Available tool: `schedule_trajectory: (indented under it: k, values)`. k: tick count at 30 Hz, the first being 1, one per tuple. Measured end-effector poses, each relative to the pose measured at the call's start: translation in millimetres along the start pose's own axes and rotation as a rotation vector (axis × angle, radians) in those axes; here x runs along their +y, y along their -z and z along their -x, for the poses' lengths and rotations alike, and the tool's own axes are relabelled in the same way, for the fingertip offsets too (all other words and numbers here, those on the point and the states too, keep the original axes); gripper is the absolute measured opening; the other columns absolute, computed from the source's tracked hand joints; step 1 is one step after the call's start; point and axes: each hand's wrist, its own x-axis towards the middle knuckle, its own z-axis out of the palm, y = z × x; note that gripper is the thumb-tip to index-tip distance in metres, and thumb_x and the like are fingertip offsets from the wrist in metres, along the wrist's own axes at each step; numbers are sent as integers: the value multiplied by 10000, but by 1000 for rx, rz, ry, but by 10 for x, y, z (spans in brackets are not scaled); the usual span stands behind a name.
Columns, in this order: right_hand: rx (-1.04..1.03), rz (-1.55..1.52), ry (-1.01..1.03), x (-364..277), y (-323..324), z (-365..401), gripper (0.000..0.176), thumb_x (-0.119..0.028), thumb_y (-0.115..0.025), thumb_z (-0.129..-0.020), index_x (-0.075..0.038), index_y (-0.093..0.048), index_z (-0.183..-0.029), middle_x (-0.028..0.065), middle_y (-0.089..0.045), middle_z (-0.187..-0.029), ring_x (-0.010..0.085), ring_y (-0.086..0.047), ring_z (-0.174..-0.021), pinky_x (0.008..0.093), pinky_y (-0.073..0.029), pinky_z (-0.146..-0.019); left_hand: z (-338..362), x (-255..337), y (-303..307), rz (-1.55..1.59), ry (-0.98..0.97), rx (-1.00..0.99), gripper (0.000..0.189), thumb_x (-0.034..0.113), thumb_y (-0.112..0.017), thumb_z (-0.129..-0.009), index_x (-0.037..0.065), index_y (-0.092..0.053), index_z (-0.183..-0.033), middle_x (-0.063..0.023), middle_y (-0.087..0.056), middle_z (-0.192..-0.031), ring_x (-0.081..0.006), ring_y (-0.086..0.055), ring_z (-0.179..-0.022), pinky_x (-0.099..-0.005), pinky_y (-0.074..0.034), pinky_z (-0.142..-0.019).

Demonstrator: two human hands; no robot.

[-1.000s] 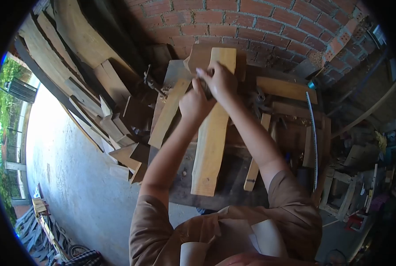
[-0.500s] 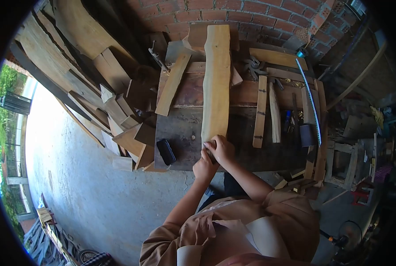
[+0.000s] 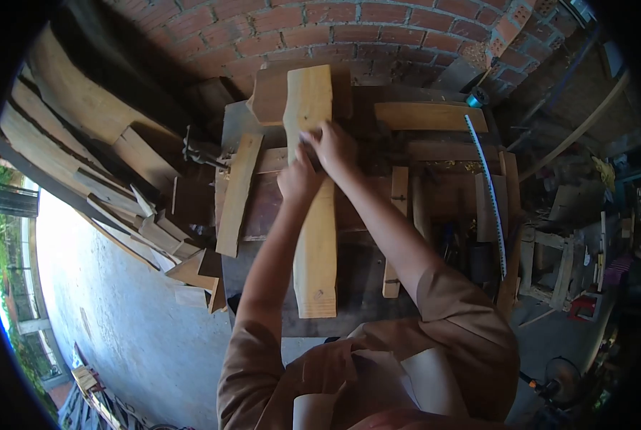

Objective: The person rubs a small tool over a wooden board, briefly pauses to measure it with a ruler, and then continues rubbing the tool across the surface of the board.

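A long, pale wooden board (image 3: 315,244) with one wavy edge lies lengthwise before me on the dark workbench (image 3: 363,287). Both my arms reach out over it. My left hand (image 3: 299,178) is closed above the board's left edge, thumb pointing forward. Close against it, my right hand (image 3: 333,150) has its fingers curled over the board's far half. Something small and dark shows between the two hands, mostly hidden by the fingers; I cannot make out its kind. A shorter plank (image 3: 240,197) lies to the left.
On the right are a narrow wooden strip (image 3: 396,236), a flat plank (image 3: 428,116) and a long white-blue saw-like strip (image 3: 489,190). A clamp (image 3: 202,154) sits at the bench's left edge. Boards (image 3: 105,100) lean at the left; a brick wall (image 3: 378,36) stands behind.
Both hands have moved together away from my body, from the board's near end to its far half. My head view has shifted, and the near end of the board is now uncovered.
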Motion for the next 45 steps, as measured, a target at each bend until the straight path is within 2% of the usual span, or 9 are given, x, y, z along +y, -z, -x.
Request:
schedule_trajectory:
  k: [8, 14, 18, 22, 27, 31, 35, 40, 45]
  values:
    - [361, -393, 163, 320, 1400, 278, 307, -230, -613, -769, -33, -538, -992, 118, -584, -824, 208, -575, -720, 286, -462, -640, -418, 333, 463, 124, 112, 177, 694, 570, -554, -670, 33, -368, -1067, -183, -595, -683, -350, -594, -621, -426, -475, -522]
    - [310, 606, -349, 2244, 2556, 2554, 330, -267, -547, -780, -5, -541, -980, 206, -518, -945, 355, -503, -904, 424, -403, -795, 199, 160, 318, 43, 111, -9, 876, 633, -504, -669, 71, -229, -1281, -204, -579, -826, -327, -594, -740, -408, -479, -603]
    - [66, 707, -765, 2205, 2752, 3107, 350, -330, -557, -770, -55, -569, -987, 157, -598, -900, 328, -562, -863, 402, -433, -740, 579, 198, 533, 101, 124, 92, 892, 636, -500, -670, 98, -197, -1315, -218, -508, -970, -345, -557, -837, -414, -463, -669]
    - [327, 742, -695, 2379, 2633, 3188, 277, -278, -604, -742, -59, -585, -910, 131, -605, -866, 313, -572, -830, 404, -440, -710, 1207, -36, 525, 209, -113, 223, 800, 435, -626, -680, 91, -243, -1293, -189, -472, -1000, -352, -517, -886, -410, -450, -709]
    - [110, 520, -664, 2819, 2718, 3280, 214, -251, -622, -739, -51, -588, -807, 106, -608, -768, 287, -577, -718, 375, -425, -610, 2124, -352, 469, 411, -121, 197, 537, 247, -653, -707, -10, -433, -1124, -182, -517, -961, -287, -532, -810, -361, -448, -698]
    - [159, -362, -592, 2503, 2672, 3272, 213, -246, -600, -786, -37, -579, -750, 9, -536, -613, 110, -488, -533, 246, -352, -490, 2820, -378, 634, 716, 67, 23, 378, 218, -641, -731, -44, -539, -983, -144, -593, -777, -216, -576, -628, -315, -454, -593]
    - [187, -620, -383, 1061, 2249, 3409, 186, -209, -583, -808, -55, -538, -714, -37, -493, -621, 31, -426, -546, 185, -325, -499, 3278, -104, 877, 964, 55, -226, 387, 243, -608, -773, -34, -518, -1028, -123, -615, -854, -177, -594, -765, -287, -460, -671]
    - [-390, -894, -196, -63, 1411, 3960, 67, -45, -587, -772, -46, -522, -786, -25, -511, -696, 42, -483, -636, 186, -393, -570, 3752, 40, 910, 1486, 130, -209, 417, 265, -554, -822, -4, -451, -1124, -108, -542, -1057, -152, -515, -949, -277, -420, -791]
    - [-974, -751, 84, -467, 859, 4367, 183, -132, -604, -771, 0, -569, -893, 47, -571, -762, 96, -533, -676, 236, -415, -595, 4398, -350, 987, 1494, 594, 59, 215, 208, -521, -845, 3, -582, -831, -18, -601, -733, -84, -540, -691, -255, -445, -632]
